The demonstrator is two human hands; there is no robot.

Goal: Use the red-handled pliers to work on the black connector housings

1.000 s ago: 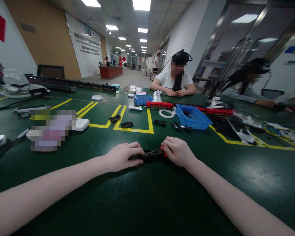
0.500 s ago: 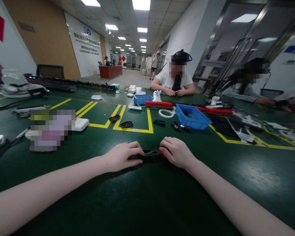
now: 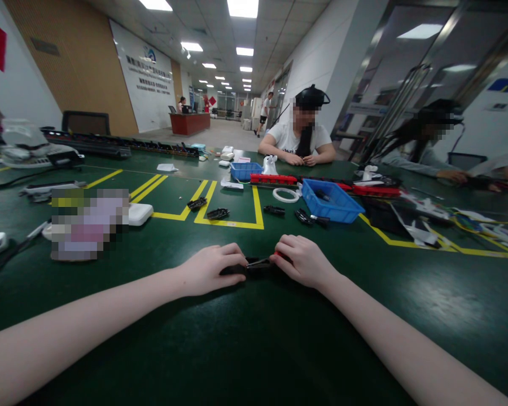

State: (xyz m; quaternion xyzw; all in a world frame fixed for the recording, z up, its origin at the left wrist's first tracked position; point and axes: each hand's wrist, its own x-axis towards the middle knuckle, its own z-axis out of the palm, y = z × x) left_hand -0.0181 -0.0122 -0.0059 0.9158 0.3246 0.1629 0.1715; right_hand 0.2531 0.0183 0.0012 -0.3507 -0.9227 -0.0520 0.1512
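Note:
Close in front of me on the green table [image 3: 254, 344], my left hand [image 3: 214, 268] is closed on the left end of a black plastic part [image 3: 258, 269]. Its thumb lies along the near side and the fingers along the far side. My right hand [image 3: 302, 260] pinches a small screwdriver [image 3: 260, 262] with a red handle, mostly hidden by the fingers. The thin metal shaft points left, and its tip reaches the black part beside my left fingertips. Whether the tip sits in a screw is too small to tell.
Several small black parts [image 3: 218, 213] lie beyond my hands, near a blue bin [image 3: 332, 202] and a white ring [image 3: 285, 195]. A white case [image 3: 139, 214] is at left. Across the table sits a person [image 3: 298, 138]; another person [image 3: 427, 146] works at right.
The red of the screwdriver handle has shifted up and slightly left within my right fingers, uncovering more of the black part's right end. My left hand has stayed put.

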